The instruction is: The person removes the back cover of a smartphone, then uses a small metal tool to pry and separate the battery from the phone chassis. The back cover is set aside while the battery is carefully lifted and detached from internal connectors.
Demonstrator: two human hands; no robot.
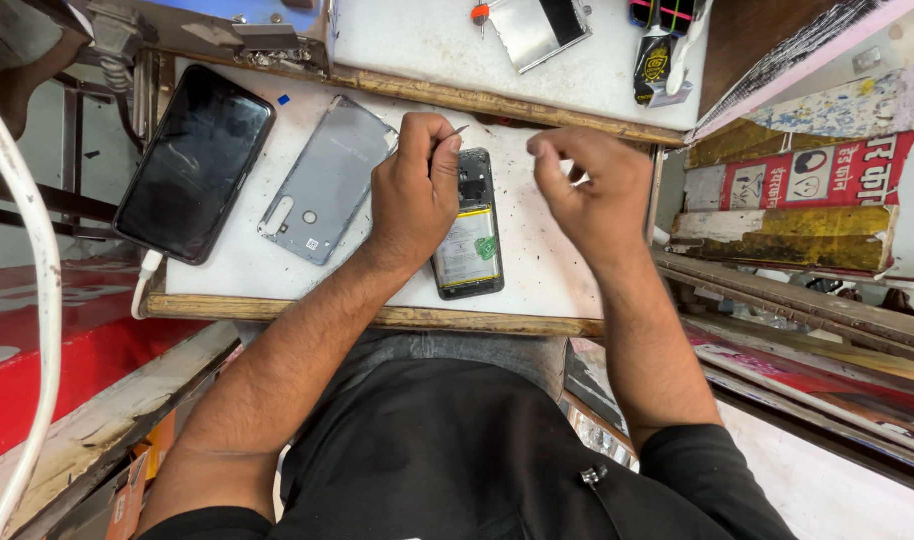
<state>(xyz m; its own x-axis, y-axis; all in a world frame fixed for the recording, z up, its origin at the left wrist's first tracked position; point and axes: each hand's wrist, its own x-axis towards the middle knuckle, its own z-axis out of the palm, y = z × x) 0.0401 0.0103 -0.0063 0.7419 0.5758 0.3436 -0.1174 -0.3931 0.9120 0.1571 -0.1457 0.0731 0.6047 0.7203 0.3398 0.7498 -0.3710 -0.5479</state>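
On the worktop (547,270) we count two phones and one loose grey back cover (327,180): our left hand (414,195) grips tweezers (455,132) over the opened phone (469,235), our right hand (592,190) is pinched just right of it, the black phone (194,162) far left.

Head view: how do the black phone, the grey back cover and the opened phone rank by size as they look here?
1. Black phone, largest.
2. Grey back cover, close behind.
3. Opened phone, smallest showing, but the left hand hides part of it, so this place is unsure.
All lie flat on the white board.
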